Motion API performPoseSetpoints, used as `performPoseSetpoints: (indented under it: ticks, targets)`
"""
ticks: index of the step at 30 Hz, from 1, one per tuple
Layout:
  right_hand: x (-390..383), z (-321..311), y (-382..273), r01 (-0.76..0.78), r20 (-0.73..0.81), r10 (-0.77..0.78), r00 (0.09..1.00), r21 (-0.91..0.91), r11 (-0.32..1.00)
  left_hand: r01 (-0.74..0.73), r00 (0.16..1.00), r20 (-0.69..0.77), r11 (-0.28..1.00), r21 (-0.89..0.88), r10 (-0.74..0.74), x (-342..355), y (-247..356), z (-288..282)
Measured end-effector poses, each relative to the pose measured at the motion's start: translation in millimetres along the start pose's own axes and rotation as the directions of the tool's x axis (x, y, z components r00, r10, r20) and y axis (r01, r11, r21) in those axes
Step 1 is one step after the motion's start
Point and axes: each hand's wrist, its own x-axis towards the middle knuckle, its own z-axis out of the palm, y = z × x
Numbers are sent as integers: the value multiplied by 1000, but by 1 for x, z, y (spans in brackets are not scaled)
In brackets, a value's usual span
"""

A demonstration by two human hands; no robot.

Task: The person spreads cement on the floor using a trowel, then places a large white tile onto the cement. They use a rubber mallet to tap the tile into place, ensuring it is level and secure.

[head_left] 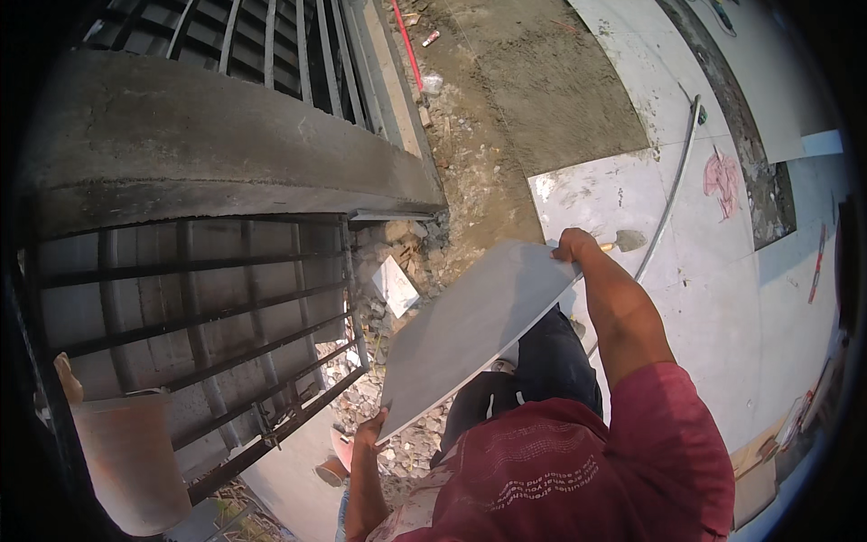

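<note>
A large grey square tile [474,321] is held slanting in front of my body, over my dark-trousered legs. My right hand [574,246] grips its upper right corner, my left hand [372,428] its lower left corner. Just beyond my right hand, a trowel [629,240] lies on the pale laid tiles [686,298]. A long metal straightedge [672,190] runs across them, with a pink cloth [721,185] to its right.
Metal grilles [217,271] and a concrete beam [226,144] fill the left, with an orange bucket [122,452] at lower left. Damp mortar [569,81] covers a patch ahead. Rubble, a white tile scrap [395,285] and a red pipe [406,41] lie along the beam's side.
</note>
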Motion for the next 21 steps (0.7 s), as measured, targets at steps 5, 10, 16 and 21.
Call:
performPoseSetpoints:
  ticks: [5, 10, 16, 21]
  targets:
    - [51, -75, -10, 37, 6, -37, 999, -8, 999, 98, 994, 41, 983, 152, -105, 32, 38, 30]
    - [126, -103, -13, 32, -54, -37, 998, -92, 995, 162, 986, -2, 977, 138, -164, 52, 74, 85]
    - [169, -115, -10, 31, -34, -34, 999, -106, 994, 219, 974, 54, 975, 41, -221, 71, 102, 108]
    - [182, -128, -4, 63, -6, -64, 998, -128, 990, 284, 959, -4, 957, 65, -284, 66, 122, 127]
